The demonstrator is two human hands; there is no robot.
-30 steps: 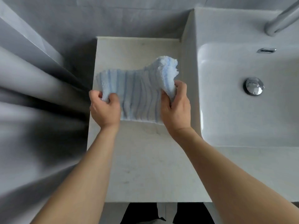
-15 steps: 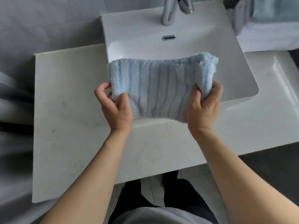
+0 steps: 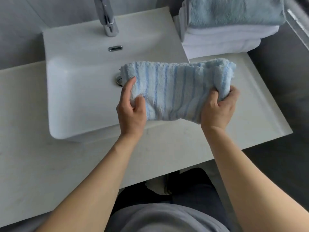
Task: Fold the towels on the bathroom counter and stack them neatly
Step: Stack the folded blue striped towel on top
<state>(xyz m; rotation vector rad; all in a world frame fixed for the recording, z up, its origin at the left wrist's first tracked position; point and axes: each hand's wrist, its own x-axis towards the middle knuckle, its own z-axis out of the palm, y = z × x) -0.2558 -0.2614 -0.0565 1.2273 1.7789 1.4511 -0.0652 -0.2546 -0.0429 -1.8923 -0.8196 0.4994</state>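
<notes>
A pale stone counter [image 3: 41,164] runs across the view, with a white rectangular basin [image 3: 80,91] set on it and a chrome tap [image 3: 107,17] upright at the basin's back rim, just above an oval overflow slot [image 3: 115,48]. Behind it the wall [image 3: 20,30] is grey and looks tiled, though the joints are faint. To the right the floor [image 3: 284,156] is dark grey, and soft, even light falls over the counter.
</notes>
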